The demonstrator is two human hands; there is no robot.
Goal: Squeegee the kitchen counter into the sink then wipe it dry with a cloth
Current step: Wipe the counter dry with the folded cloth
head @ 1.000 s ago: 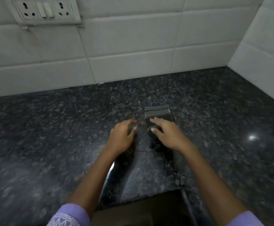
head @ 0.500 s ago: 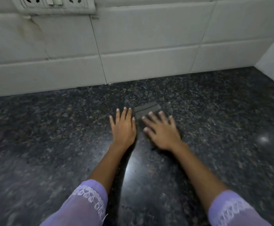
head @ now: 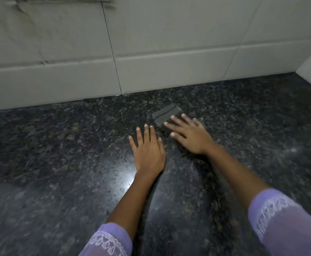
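Right now the right hand (head: 191, 134) is laid flat, fingers spread, palm pressed down on a small dark folded cloth (head: 166, 115); nothing is gripped, the cloth is only pinned under the fingers w/ its far striped edge showing beyond the fingertips. The left hand (head: 147, 150) is spread flat too, palm down on bare stone just beside the right, touching no cloth as far as can be told. Lilac lace-trimmed sleeves (head: 280, 218) are seen at both forearms.

Outward from the hands, the dark speckled granite counter (head: 58, 154) is seen w/ a bright glare patch near the left wrist; whether that is water or just polish can't be told. The white tiled wall (head: 169, 52) stands close behind the cloth, w/ a corner at far right. No sink or squeegee is in view.

Step judged: wipe-dry phase, cloth being worked over the back strip of counter. Next move likely calls for steady downward pressure & a sweep along the surface, w/ the cloth kept flat so it isn't bunched or left behind.
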